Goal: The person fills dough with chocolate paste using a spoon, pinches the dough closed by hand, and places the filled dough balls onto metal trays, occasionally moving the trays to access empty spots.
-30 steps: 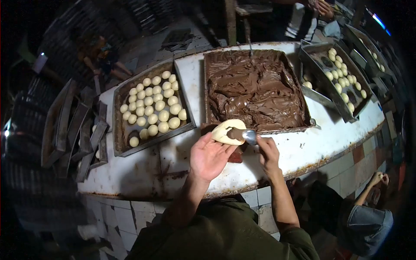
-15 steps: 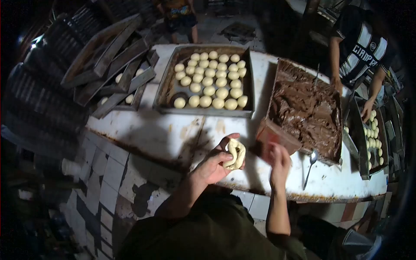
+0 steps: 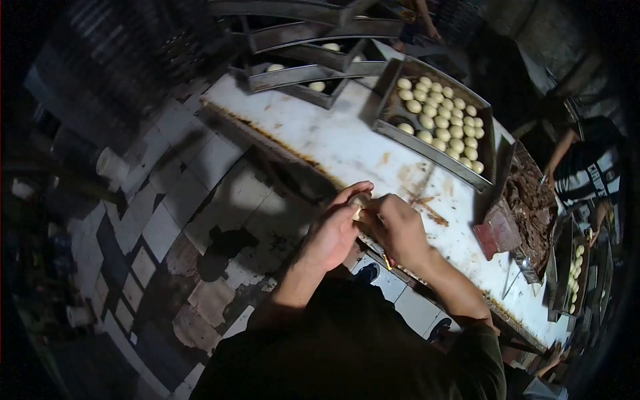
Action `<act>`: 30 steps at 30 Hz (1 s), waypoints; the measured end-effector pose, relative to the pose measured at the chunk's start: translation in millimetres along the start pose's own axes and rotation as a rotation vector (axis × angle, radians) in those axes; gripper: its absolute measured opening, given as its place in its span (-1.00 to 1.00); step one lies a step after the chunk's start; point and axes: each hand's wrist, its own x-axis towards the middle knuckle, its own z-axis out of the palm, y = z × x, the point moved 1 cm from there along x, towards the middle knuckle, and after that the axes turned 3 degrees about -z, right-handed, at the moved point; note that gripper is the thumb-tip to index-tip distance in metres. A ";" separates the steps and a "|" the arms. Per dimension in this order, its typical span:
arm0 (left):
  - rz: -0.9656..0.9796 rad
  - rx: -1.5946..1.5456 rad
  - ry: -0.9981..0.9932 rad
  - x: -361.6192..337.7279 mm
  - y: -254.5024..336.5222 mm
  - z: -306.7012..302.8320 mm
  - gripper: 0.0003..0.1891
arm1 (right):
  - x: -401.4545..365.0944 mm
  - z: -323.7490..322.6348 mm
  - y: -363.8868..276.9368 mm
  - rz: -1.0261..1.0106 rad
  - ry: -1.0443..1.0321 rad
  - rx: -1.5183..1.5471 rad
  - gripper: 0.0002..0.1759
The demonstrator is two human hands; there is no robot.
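Note:
A small piece of pale dough (image 3: 361, 207) sits between my hands above the table's near edge, mostly hidden by fingers. My left hand (image 3: 333, 233) cups it, palm up, with the thumb bent over it. Pressed against the dough from the other side are the curled fingers of my right hand (image 3: 401, 230). A flat reddish piece smeared brown (image 3: 495, 235) rests at the near corner of the tray of chocolate-brown filling (image 3: 531, 193), apart from both hands. Round dough balls (image 3: 441, 120) lie in a metal tray (image 3: 427, 148) beyond my hands.
Stacked metal trays (image 3: 293, 80) holding some balls stand on the far left of the white table (image 3: 313, 133). A spoon (image 3: 512, 281) lies near the filling. At right, a person (image 3: 590, 170) is beside another tray of dough balls (image 3: 576, 277). Tiled floor (image 3: 160, 233) shows at left.
The view has swung left. My right hand has left the reddish piece and come over to the dough in my left hand. The dough's opening no longer shows.

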 end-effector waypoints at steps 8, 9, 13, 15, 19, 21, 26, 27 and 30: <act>0.420 0.086 0.265 -32.2 70.6 -69.5 -0.78 | 65.1 78.1 -64.6 -0.026 0.002 0.297 -0.69; 0.401 0.005 0.254 -32.6 73.3 -77.3 -0.80 | 65.2 90.8 -66.8 -0.145 0.018 0.056 -0.63; 0.375 0.072 0.113 -26.8 85.9 -80.9 -0.80 | 87.9 99.3 -45.2 -0.169 0.159 0.092 -0.76; 0.424 0.416 0.054 -20.4 93.0 -81.9 -0.71 | 98.6 100.3 -40.2 0.247 0.232 0.544 -0.83; 0.680 0.675 0.033 15.1 124.0 -72.3 -0.59 | 118.7 112.8 -15.4 0.268 0.246 0.624 -0.79; 0.600 0.330 0.172 40.4 136.9 -80.7 -0.63 | 133.6 119.1 -19.7 -0.005 0.342 0.301 -0.69; 0.503 0.409 0.058 72.2 164.0 -80.1 -0.80 | 186.3 117.0 14.7 -0.124 0.493 0.346 -0.75; 0.519 0.465 -0.001 73.1 168.9 -73.4 -0.77 | 196.8 124.3 21.9 -0.008 0.571 0.631 -0.82; 0.699 0.747 -0.130 92.7 189.2 -76.4 -0.70 | 216.7 116.0 30.5 0.051 0.404 0.683 -0.79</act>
